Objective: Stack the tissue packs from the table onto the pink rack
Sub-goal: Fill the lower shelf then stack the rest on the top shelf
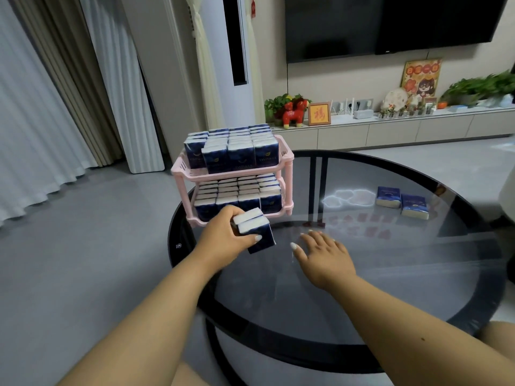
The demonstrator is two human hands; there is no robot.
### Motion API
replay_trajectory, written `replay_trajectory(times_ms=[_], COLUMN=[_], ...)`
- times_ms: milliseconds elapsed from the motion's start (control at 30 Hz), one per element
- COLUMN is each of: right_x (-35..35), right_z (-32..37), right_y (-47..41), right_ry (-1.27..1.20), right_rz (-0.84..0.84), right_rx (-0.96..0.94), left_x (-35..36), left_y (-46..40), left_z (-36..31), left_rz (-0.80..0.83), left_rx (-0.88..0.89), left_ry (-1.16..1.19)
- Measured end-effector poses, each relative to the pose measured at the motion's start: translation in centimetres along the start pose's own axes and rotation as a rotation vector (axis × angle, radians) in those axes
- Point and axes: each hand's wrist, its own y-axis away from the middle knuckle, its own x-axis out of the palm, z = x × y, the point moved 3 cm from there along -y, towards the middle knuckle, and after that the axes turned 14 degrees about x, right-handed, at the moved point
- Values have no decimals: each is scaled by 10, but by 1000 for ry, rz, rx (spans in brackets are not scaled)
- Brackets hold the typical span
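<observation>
On the left, the pink rack (287, 156) stands on the far left part of the round glass table (418, 302). It has two shelves, and both are filled with dark blue tissue packs standing upright in rows. On the upper shelf the pack at the front left (215, 160) stands a little forward of its neighbours.

Just in front of the lower shelf is the left hand (225, 235). It grips two tissue packs (255, 229) together, with the thumb across the near face and the other fingers wrapped behind them. The packs stick out from the right side of the hand, with their white ends turned up and a little tilted. They are held above the glass, very near the front edge of the lower shelf, but I cannot tell if they touch the rack.

To the right of them is the right hand (324, 253). It is empty, palm down, with the fingers spread loosely and low over the glass; whether it rests on the surface is not clear. The held packs are just beside its fingertips, to the left and a bit farther away.

Farther right, well apart from both hands, two more tissue packs (401, 201) lie flat on the table, side by side and close together.
</observation>
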Motion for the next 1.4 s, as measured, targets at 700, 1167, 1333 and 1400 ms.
replay_trajectory(times_ms=[700,1167,1333,1400], right_x=[1,-1,-2,-2], right_z=[12,17,18,18], right_y=[5,6,5,5], right_ry=[107,164,178,181], right_rz=[-127,-161,-157,-156], right_rx=[48,42,47,50], left_x=[-187,-155,-149,-146], left_y=[-100,-145,-152,-152], left_z=[-19,27,41,44], left_rz=[-235,-68,-71,-66], left_rx=[80,49,79,102], left_ry=[-208,-356,-444,-479])
